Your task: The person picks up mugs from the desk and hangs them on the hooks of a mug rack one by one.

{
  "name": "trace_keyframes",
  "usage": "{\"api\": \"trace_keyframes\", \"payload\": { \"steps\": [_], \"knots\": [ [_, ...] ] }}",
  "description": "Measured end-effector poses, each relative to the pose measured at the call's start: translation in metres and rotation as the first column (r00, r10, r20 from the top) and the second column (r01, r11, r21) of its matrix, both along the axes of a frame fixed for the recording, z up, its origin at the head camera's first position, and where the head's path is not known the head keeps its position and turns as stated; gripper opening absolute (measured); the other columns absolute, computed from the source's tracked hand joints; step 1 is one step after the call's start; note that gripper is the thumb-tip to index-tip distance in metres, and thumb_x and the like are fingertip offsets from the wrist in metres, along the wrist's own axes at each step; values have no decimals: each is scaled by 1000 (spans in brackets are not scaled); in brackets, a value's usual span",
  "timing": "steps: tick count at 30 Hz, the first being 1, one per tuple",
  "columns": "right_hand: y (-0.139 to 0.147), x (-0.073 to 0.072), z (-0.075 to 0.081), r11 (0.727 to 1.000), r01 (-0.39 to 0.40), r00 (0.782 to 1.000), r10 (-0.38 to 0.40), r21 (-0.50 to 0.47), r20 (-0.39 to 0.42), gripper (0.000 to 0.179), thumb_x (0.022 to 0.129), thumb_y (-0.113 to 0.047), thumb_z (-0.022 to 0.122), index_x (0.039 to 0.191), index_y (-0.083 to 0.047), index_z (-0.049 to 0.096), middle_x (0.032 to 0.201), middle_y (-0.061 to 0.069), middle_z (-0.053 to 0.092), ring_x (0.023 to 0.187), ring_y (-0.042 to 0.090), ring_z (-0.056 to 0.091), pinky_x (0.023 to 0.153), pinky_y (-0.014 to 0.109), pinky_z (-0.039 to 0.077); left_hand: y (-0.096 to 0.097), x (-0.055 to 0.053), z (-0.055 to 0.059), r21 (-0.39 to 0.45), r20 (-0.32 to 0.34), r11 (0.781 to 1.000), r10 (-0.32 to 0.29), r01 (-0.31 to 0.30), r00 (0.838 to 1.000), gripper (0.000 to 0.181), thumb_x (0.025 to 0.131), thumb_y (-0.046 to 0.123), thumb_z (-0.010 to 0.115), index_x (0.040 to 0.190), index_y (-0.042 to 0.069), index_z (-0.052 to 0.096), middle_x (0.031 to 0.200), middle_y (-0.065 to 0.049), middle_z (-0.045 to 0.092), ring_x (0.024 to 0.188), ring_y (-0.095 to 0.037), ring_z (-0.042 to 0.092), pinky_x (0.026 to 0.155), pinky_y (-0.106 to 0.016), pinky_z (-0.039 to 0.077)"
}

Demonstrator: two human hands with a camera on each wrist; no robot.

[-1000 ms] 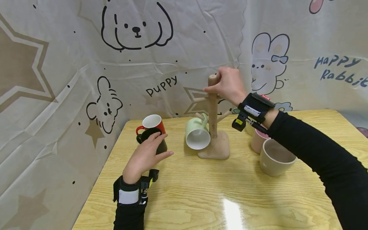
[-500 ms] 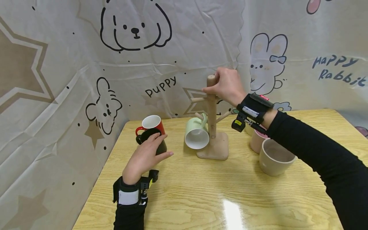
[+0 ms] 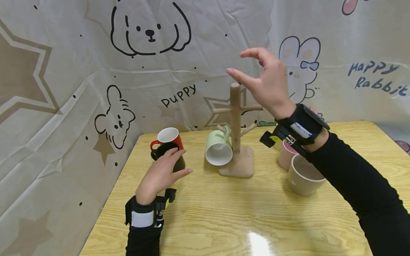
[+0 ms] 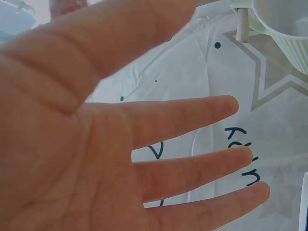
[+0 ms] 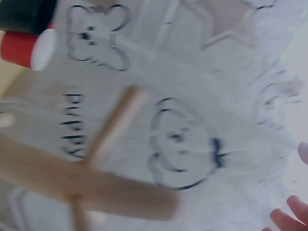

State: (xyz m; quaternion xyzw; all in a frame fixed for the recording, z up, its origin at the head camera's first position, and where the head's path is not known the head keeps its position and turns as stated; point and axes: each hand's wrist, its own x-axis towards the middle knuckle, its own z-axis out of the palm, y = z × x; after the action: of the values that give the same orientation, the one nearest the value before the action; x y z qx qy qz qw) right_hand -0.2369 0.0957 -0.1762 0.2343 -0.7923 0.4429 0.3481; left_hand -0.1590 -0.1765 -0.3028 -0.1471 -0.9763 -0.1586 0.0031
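My right hand (image 3: 271, 83) hovers above the top of a wooden mug stand (image 3: 235, 122), thumb and fingers spread and holding nothing. In the right wrist view its fingertips (image 5: 287, 222) appear apart from the blurred post (image 5: 130, 195). A ribbed light-green mug (image 3: 214, 147) hangs by its handle from a lower left peg, mouth facing forward. Over on the left, my left hand (image 3: 159, 177) is at a black mug (image 3: 180, 165), partly covering it. The left wrist view shows that palm (image 4: 62, 168) with straight, parted fingers and nothing gripped. Contact with the black mug is unclear.
A red mug (image 3: 180, 139) with a white inside stands just behind the black one. Right of the stand are a beige cup (image 3: 302, 183), a pink cup (image 3: 286, 158) and a yellowish one, partly hidden by the right wrist. A printed cloth (image 3: 198, 42) hangs behind the table (image 3: 205, 213).
My right hand has let go of the stand's post and risen up and to the right, its fingers spreading. The left hand and the mugs have stayed in place.
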Motion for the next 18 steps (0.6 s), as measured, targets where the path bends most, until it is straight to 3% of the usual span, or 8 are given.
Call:
{"api": "trace_keyframes", "payload": {
  "steps": [4, 7, 12, 18],
  "knots": [
    [6, 20, 2, 1000, -4, 969, 6, 8, -246, 33, 79, -17, 70, 103, 5, 63, 104, 17, 66, 106, 25, 59, 97, 26, 40, 0, 0, 0, 2, 4, 1000, 2, -2, 1000, 64, 85, 35, 63, 137, 5, 41, 140, -23, 38, 125, -39, 42, 97, -53, 39],
    [10, 33, -3, 998, -20, 948, 39, 65, -316, 28, 80, -15, 69, 99, 6, 64, 101, 18, 67, 104, 27, 60, 96, 29, 42, 0, -1, 0, 2, 5, 1000, 4, -4, 1000, 64, 85, 35, 63, 137, 5, 41, 140, -23, 38, 126, -39, 41, 98, -54, 39],
    [16, 50, -20, 991, -42, 956, 76, 127, -282, 24, 78, -10, 71, 95, 5, 65, 100, 17, 67, 106, 26, 61, 97, 30, 43, 0, -1, -1, -1, 7, 1000, 2, -2, 1000, 65, 85, 36, 64, 137, 5, 41, 140, -22, 38, 126, -38, 42, 97, -54, 39],
    [26, 63, -43, 992, -61, 984, 79, 115, -160, 25, 73, -5, 74, 95, 3, 65, 100, 15, 68, 106, 24, 60, 95, 21, 41, 1, -1, -1, 1, 7, 1000, -1, 1, 1000, 65, 85, 35, 64, 137, 5, 41, 140, -22, 39, 126, -38, 42, 98, -54, 39]
  ]
}}
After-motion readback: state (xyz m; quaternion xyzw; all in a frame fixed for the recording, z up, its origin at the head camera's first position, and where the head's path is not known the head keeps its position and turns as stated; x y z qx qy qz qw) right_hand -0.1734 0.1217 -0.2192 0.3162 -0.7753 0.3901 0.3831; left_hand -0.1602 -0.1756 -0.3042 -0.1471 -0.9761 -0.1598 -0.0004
